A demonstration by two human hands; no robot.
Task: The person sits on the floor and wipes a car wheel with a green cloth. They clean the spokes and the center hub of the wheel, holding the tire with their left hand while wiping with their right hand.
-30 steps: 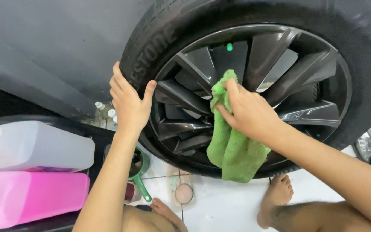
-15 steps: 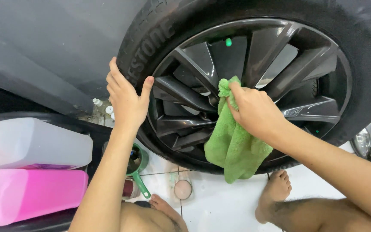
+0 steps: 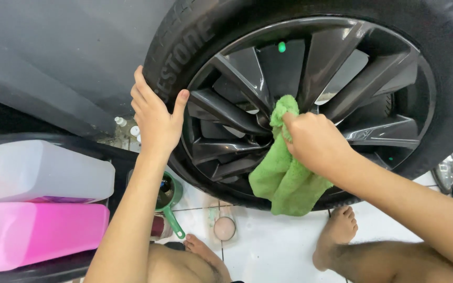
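Right hand (image 3: pixel 315 144) closed around a green microfibre cloth (image 3: pixel 284 173), pressing its top end into the hub of the dark alloy wheel (image 3: pixel 310 105), rest of cloth hanging below the fist. Left hand (image 3: pixel 155 120) open, palm flat on the tyre (image 3: pixel 184 47) sidewall, thumb hooked over the rim edge. Below left wrist: green scoop (image 3: pixel 170 202); further left, white jug (image 3: pixel 43 170) above pink jug (image 3: pixel 38 236); bare feet on white tile floor (image 3: pixel 279 246) under both arms.
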